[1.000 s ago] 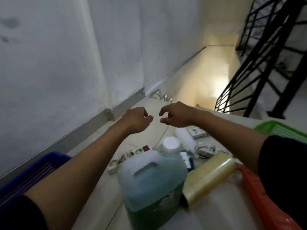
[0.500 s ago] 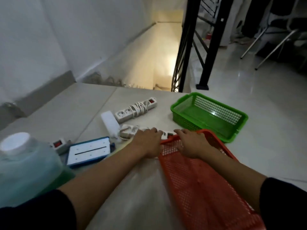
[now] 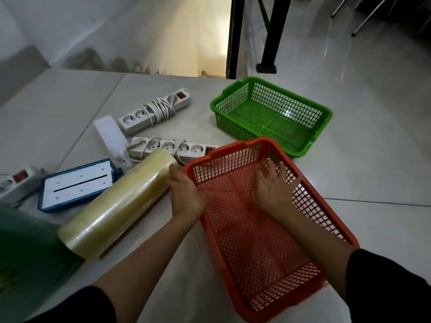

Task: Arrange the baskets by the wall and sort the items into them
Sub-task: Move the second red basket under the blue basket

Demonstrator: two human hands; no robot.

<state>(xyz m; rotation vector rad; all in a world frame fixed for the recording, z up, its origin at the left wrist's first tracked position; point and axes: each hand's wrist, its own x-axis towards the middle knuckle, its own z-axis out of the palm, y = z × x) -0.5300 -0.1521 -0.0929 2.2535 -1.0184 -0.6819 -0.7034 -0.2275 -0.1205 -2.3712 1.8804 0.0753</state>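
Note:
An orange mesh basket [image 3: 256, 252] lies on the tiled floor in front of me. My left hand [image 3: 186, 194] rests against the outside of its left wall, with the fingertips touching the end of a clear wrap roll [image 3: 116, 206]. My right hand [image 3: 272, 185] lies inside the basket with fingers spread toward the right wall. A green mesh basket [image 3: 268, 120] holding nothing sits just beyond it. Loose on the floor are two white power strips [image 3: 156, 110] [image 3: 172, 148], a white bottle [image 3: 110, 134] and a blue-framed white pad [image 3: 74, 185].
A third power strip [image 3: 16, 183] pokes in at the left edge. A green liquid jug [image 3: 28, 252] fills the lower left corner. The white wall [image 3: 58, 19] runs along the far left. A stairwell drop [image 3: 210, 43] and a black railing post [image 3: 270, 31] lie ahead.
My view swung from the wall down to the floor items. Both hands dropped from the air to the orange basket's far rim; now the left is outside its left wall, the right inside.

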